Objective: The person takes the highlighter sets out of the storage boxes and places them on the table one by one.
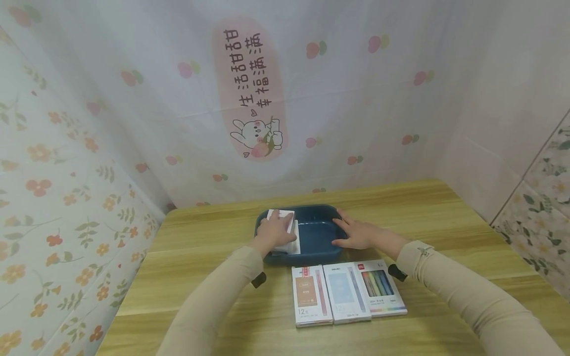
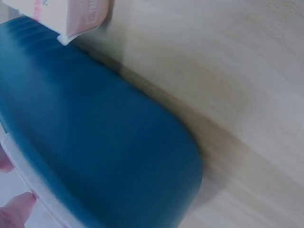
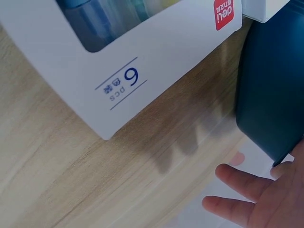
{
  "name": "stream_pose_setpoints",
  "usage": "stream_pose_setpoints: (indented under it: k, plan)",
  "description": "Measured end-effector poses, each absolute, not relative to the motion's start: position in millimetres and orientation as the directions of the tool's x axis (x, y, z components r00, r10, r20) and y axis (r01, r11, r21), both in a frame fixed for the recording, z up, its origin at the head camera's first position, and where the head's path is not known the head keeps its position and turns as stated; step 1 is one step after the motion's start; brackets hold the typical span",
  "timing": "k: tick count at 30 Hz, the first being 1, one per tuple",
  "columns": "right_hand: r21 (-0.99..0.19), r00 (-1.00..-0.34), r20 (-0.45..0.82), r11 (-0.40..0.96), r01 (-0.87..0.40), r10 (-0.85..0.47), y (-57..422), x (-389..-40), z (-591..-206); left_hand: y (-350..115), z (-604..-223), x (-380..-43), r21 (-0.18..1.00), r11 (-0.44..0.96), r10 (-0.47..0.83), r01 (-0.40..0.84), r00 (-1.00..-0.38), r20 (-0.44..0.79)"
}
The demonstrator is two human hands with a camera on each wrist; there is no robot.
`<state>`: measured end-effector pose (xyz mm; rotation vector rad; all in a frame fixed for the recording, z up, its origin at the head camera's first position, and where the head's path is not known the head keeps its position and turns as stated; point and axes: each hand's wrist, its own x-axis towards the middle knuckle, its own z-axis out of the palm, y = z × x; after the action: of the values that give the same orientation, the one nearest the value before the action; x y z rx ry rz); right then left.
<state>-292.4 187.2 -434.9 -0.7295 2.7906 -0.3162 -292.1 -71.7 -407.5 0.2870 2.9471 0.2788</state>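
A dark blue plastic bin point(image 1: 316, 254) stands on the table, with white boxes point(image 1: 290, 215) in its left part. My left hand point(image 1: 275, 234) reaches into the bin and grips a white box, fingers over its top and thumb toward the right; the palm hides much of it. In the left wrist view two fingertips point(image 2: 19, 209) show at a white edge beyond the bin wall. At the bin's right rim my right hand point(image 1: 358, 235) rests with its fingers extended, as the right wrist view also shows.
In front of the bin lie three flat boxes side by side: a brown-panelled pen box point(image 1: 307, 296), a pale blue-panelled pen box point(image 1: 345, 291) and a six-piece box with a window on coloured pens point(image 1: 380, 287). A printed curtain point(image 1: 338, 113) hangs behind the wooden table point(image 1: 200, 277).
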Motion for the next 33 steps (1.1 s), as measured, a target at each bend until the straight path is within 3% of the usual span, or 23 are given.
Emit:
stream_pose_setpoints:
  k: [15, 24, 33]
  plan:
    - [-0.268, -0.851, -0.191, 0.86, -0.435, -0.49, 184.1, -289.3, -432.2, -96.5, -383.6, -303.4, 0.195, 0.941, 0.293, 0.276, -0.954, -0.068]
    - [-0.289, -0.853, -0.179, 0.855, -0.431, -0.49, 183.9, -288.8, -429.0, -124.6, -366.7, -299.8, 0.219, 0.957, 0.213, 0.189, -0.973, -0.087]
    - [-0.284, -0.853, -0.185, 0.857, -0.43, -0.489, 183.9, -290.2, -431.9, -154.1, -373.5, -294.1, 0.275, 0.953, 0.169, 0.131, -0.978, -0.122]
